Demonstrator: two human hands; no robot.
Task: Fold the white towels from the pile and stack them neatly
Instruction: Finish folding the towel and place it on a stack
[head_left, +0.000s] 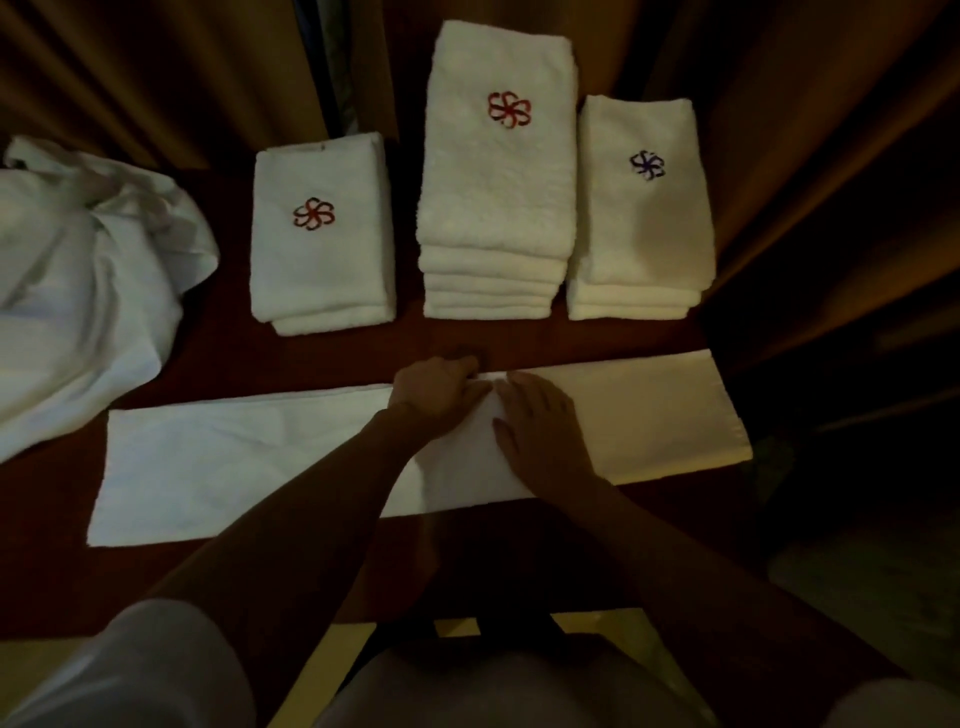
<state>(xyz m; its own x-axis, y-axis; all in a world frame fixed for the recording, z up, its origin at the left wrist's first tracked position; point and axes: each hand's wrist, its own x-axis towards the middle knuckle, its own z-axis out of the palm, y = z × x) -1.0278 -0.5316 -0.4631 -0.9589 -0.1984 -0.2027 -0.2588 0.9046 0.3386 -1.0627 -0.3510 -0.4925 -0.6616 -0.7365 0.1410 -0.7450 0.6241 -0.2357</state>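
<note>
Head view: your left hand (436, 395) curls over the far edge of the long white towel (218, 462) at frame centre, gripping it, while your right hand (540, 426) lies flat on it, fingers straight. Three folded stacks (left (322, 260), middle (498, 182), right (644, 218)) line the upper frame; the unfolded pile (78, 291) lies at left.

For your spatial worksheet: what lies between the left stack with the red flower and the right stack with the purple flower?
The head view shows the tallest stack of folded white towels, red flower on top, between the left stack and the right stack.
</note>
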